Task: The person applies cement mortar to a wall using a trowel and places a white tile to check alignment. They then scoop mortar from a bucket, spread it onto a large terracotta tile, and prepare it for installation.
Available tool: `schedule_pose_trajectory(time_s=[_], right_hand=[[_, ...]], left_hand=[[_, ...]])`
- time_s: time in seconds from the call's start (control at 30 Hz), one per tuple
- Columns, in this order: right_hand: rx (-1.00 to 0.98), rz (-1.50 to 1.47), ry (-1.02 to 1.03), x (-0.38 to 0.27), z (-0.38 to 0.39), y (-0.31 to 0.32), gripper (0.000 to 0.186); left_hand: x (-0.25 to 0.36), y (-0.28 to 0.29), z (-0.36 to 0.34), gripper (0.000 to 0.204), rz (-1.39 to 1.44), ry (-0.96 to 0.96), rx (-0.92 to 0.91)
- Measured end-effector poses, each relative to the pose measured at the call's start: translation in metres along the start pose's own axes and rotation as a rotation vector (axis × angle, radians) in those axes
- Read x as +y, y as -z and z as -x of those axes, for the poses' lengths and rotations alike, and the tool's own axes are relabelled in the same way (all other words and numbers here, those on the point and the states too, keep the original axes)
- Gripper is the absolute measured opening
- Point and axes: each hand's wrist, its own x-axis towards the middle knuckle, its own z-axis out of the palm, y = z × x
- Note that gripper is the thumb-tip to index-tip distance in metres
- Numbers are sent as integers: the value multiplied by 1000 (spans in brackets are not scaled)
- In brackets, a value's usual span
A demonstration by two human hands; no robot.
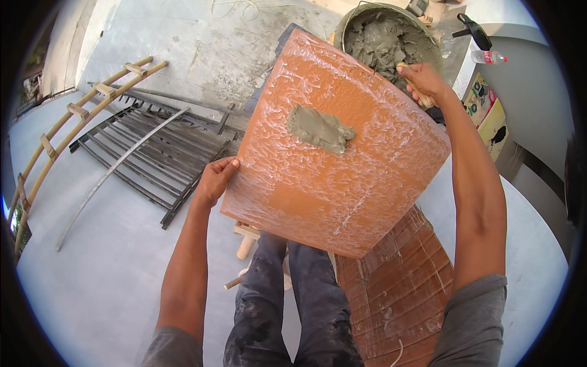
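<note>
The orange tile (333, 180), just this side of the bucket (346, 25), seems heavy, stiff, brittle; edges give safest hold. Left fingers (230, 164) pinch its edge; right fingers (417, 72) grasp a wooden handle (401, 65).

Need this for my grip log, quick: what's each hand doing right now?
Left hand: closed on the edge of the orange tile, thumb on top.
Right hand: closed around a wooden handle; its tool end can't be made out.

Right of the left hand (215, 180), the square orange ceramic-looking tile (287, 199) is rough, streaked white; its oblong grey mortar patch (321, 128) looks pasty. In the right hand (427, 82), the tan handle (401, 66) looks wooden, smooth.
</note>
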Motion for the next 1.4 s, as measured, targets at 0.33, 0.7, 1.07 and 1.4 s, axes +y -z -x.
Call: schedule_pose_trajectory(time_s=[0.33, 0.7, 1.07, 1.4], right_hand=[[-56, -376, -28, 16, 28, 0, 38], [-52, -416, 193, 36, 57, 13, 51], [53, -579, 220, 61, 209, -16, 36], [470, 74, 408, 108, 292, -190, 43]], left_hand=[[4, 0, 2, 36, -45, 65, 29], [-4, 14, -3, 41, -46, 111, -33], [-2, 18, 15, 68, 55, 171, -168], [-20, 27, 21, 71, 148, 173, -239]])
